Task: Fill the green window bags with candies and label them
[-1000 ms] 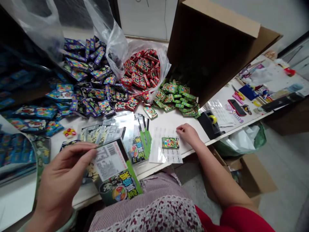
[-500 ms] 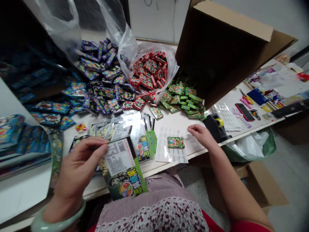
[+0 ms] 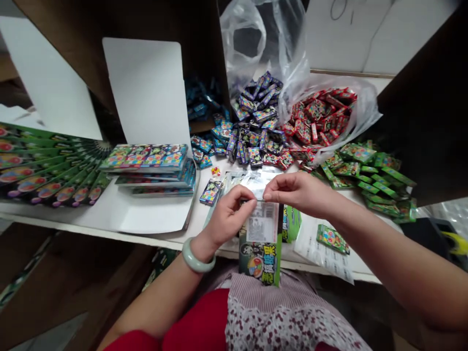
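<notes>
A printed packet (image 3: 261, 263), green and black with a white label, is at the centre of the frame, hanging upright in front of the apron (image 3: 281, 317). The left hand (image 3: 232, 212) pinches its top edge between thumb and forefinger, a pale green bracelet (image 3: 199, 262) on the wrist. The right hand (image 3: 292, 190) pinches the same edge just beside, thumb and finger pressed together.

Behind the packet, more packets (image 3: 292, 224) lie on the white desk (image 3: 199, 217). Right of them, a small green box (image 3: 332, 239) rests on a sheet of stickers (image 3: 309, 248); left of the left hand lie a small purple box (image 3: 211, 192) and, just behind it, some red and yellow sweets (image 3: 215, 170).

Farther out, a white carton (image 3: 153, 219) at left of centre carries a stack of blue boxes (image 3: 146, 157), and green packets (image 3: 47, 170) are fanned out at the left edge. Across the upper middle lie heaps of blue boxes (image 3: 221, 134) and purple boxes (image 3: 252, 131), then red boxes (image 3: 318, 117) in a clear plastic bag (image 3: 369, 102). Green boxes (image 3: 383, 180) are heaped at the right, near a tape dispenser (image 3: 424, 239).
</notes>
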Demonstrator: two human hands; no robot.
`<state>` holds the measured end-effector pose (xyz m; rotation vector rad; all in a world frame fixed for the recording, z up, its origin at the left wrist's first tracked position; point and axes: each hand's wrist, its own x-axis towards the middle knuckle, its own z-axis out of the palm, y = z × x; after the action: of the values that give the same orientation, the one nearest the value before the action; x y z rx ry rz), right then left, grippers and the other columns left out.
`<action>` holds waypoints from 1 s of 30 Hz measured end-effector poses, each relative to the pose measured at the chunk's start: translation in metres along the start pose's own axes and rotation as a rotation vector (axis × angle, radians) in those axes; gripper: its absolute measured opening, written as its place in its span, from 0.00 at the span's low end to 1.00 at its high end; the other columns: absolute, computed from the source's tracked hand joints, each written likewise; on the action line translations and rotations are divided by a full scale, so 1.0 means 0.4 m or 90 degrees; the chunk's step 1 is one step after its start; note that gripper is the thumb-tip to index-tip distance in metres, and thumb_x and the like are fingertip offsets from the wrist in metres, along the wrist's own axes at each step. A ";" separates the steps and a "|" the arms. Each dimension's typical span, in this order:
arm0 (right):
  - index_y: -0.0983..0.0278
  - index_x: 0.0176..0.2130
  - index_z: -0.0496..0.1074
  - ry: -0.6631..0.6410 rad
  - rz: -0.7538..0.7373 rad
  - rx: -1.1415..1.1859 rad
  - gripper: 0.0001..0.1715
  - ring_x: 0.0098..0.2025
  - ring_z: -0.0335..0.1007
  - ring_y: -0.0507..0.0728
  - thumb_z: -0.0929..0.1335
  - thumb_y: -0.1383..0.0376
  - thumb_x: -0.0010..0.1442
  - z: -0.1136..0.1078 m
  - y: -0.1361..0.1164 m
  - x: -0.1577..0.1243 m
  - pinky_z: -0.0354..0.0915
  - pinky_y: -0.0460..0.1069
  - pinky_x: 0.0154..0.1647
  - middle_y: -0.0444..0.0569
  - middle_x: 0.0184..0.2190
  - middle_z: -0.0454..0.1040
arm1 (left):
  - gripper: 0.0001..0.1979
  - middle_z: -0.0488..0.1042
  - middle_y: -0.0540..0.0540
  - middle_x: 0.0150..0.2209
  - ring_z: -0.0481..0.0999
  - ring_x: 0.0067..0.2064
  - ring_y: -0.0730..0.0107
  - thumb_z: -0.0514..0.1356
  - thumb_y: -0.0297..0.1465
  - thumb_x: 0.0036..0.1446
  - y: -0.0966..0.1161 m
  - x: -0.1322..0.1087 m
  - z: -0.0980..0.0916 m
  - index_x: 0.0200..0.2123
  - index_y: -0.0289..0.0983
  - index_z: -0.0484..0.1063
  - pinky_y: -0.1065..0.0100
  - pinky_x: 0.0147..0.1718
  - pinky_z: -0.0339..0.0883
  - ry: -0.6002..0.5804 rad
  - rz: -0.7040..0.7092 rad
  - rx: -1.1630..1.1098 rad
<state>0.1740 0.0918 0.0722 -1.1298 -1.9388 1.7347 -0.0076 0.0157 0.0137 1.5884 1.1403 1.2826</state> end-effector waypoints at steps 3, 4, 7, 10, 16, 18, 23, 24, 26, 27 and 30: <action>0.63 0.25 0.72 0.008 0.026 -0.015 0.19 0.26 0.62 0.51 0.74 0.50 0.47 0.007 0.001 0.011 0.58 0.48 0.27 0.44 0.23 0.71 | 0.03 0.69 0.49 0.33 0.69 0.36 0.71 0.57 0.31 0.62 -0.008 -0.001 -0.003 0.34 0.38 0.68 0.67 0.35 0.63 0.003 -0.002 -0.024; 0.63 0.25 0.72 0.017 0.025 -0.026 0.18 0.26 0.62 0.51 0.74 0.51 0.47 0.011 0.002 0.012 0.58 0.48 0.27 0.44 0.23 0.71 | 0.04 0.69 0.49 0.33 0.69 0.36 0.71 0.58 0.32 0.60 -0.012 -0.002 -0.002 0.35 0.38 0.68 0.66 0.35 0.64 0.010 0.000 -0.027; 0.62 0.26 0.73 0.050 0.015 -0.052 0.13 0.26 0.63 0.52 0.73 0.55 0.49 0.023 0.010 0.019 0.59 0.49 0.27 0.44 0.23 0.72 | 0.08 0.69 0.49 0.33 0.69 0.36 0.70 0.64 0.33 0.56 -0.021 -0.002 0.006 0.35 0.39 0.67 0.65 0.36 0.65 0.048 0.007 -0.019; 0.61 0.26 0.73 0.069 0.002 -0.062 0.10 0.26 0.65 0.53 0.72 0.57 0.50 0.024 0.024 0.033 0.60 0.49 0.27 0.45 0.23 0.73 | 0.06 0.69 0.49 0.32 0.69 0.36 0.69 0.63 0.31 0.57 -0.025 -0.002 0.007 0.33 0.39 0.67 0.65 0.36 0.66 0.062 0.013 -0.008; 0.61 0.32 0.71 -0.104 0.109 0.145 0.07 0.28 0.68 0.52 0.73 0.66 0.50 0.023 0.044 0.064 0.64 0.47 0.30 0.42 0.26 0.73 | 0.06 0.70 0.48 0.35 0.72 0.38 0.69 0.62 0.30 0.57 -0.013 0.002 -0.005 0.37 0.40 0.67 0.66 0.38 0.69 0.010 0.049 0.009; 0.62 0.31 0.70 -0.176 0.168 0.238 0.02 0.27 0.68 0.51 0.70 0.66 0.54 0.024 0.064 0.070 0.65 0.47 0.30 0.41 0.24 0.71 | 0.08 0.71 0.48 0.37 0.73 0.39 0.70 0.61 0.29 0.58 -0.008 0.006 -0.009 0.41 0.40 0.68 0.67 0.39 0.69 -0.027 0.038 0.041; 0.62 0.40 0.74 -0.007 0.103 -0.087 0.08 0.34 0.73 0.52 0.66 0.64 0.61 -0.062 0.169 0.038 0.68 0.48 0.36 0.46 0.33 0.77 | 0.04 0.73 0.50 0.34 0.72 0.36 0.71 0.61 0.30 0.55 -0.016 0.031 -0.053 0.36 0.40 0.73 0.72 0.35 0.68 0.079 -0.089 0.026; 0.62 0.41 0.74 0.103 0.104 -0.209 0.09 0.38 0.74 0.54 0.66 0.64 0.61 -0.096 0.196 0.024 0.68 0.49 0.39 0.48 0.37 0.78 | 0.04 0.73 0.51 0.33 0.72 0.35 0.71 0.62 0.30 0.54 -0.023 0.040 -0.066 0.35 0.39 0.73 0.72 0.33 0.67 0.170 -0.138 -0.022; 0.64 0.43 0.73 0.292 0.135 -0.360 0.10 0.45 0.73 0.59 0.65 0.64 0.63 -0.165 0.251 -0.001 0.66 0.53 0.45 0.55 0.43 0.77 | 0.05 0.73 0.51 0.32 0.71 0.32 0.73 0.62 0.29 0.50 -0.044 0.059 -0.087 0.34 0.39 0.72 0.74 0.29 0.66 0.355 -0.225 -0.143; 0.66 0.44 0.73 0.347 0.155 -0.395 0.12 0.47 0.72 0.62 0.64 0.64 0.63 -0.193 0.276 -0.010 0.65 0.55 0.46 0.59 0.45 0.76 | 0.07 0.72 0.52 0.32 0.71 0.32 0.73 0.62 0.28 0.49 -0.058 0.067 -0.091 0.34 0.39 0.71 0.75 0.28 0.66 0.416 -0.261 -0.197; 0.67 0.47 0.71 0.408 0.193 -0.454 0.16 0.49 0.70 0.68 0.66 0.61 0.62 -0.235 0.338 -0.013 0.63 0.57 0.46 0.64 0.46 0.75 | 0.13 0.73 0.51 0.33 0.72 0.32 0.73 0.63 0.27 0.45 -0.110 0.071 -0.078 0.37 0.38 0.70 0.75 0.27 0.66 0.455 -0.313 -0.273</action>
<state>0.2884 0.1480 -0.0320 -1.9899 -2.0323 0.5862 -0.0430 0.0569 -0.0139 0.4801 1.4292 1.6433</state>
